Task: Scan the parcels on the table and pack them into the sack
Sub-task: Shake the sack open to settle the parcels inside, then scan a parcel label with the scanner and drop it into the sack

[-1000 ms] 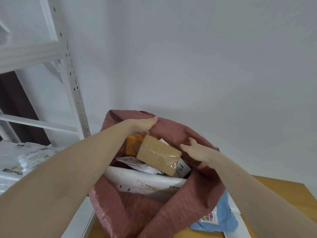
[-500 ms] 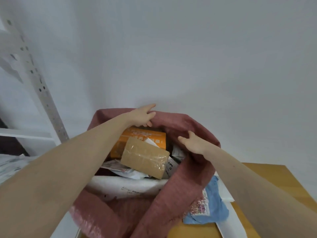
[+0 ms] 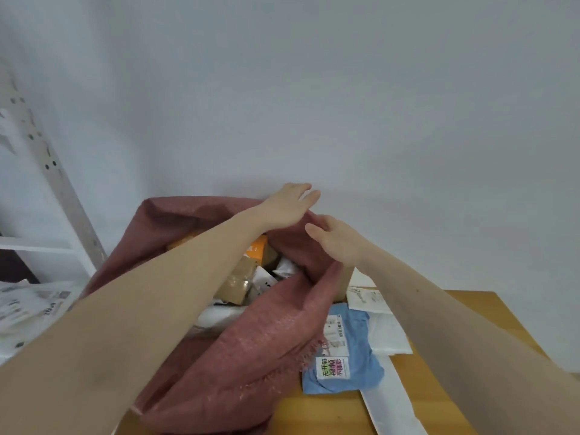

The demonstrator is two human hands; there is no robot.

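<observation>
Now reaching over sack (image 3: 251, 340) at table's (image 3: 470, 312) left edge: left hand (image 3: 282, 205) fingers spread, right hand (image 3: 337, 243) curled on the rim. Could tip, spilling parcels; blue parcel (image 3: 348, 378) unpacked.

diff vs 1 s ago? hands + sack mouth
Both hands slid along the sack rim toward its far right corner: the left hand from the back edge, the right hand from the right edge, so they now nearly meet and the mouth has narrowed. Parcels inside sit as before; the blue parcel stays on the table.
</observation>
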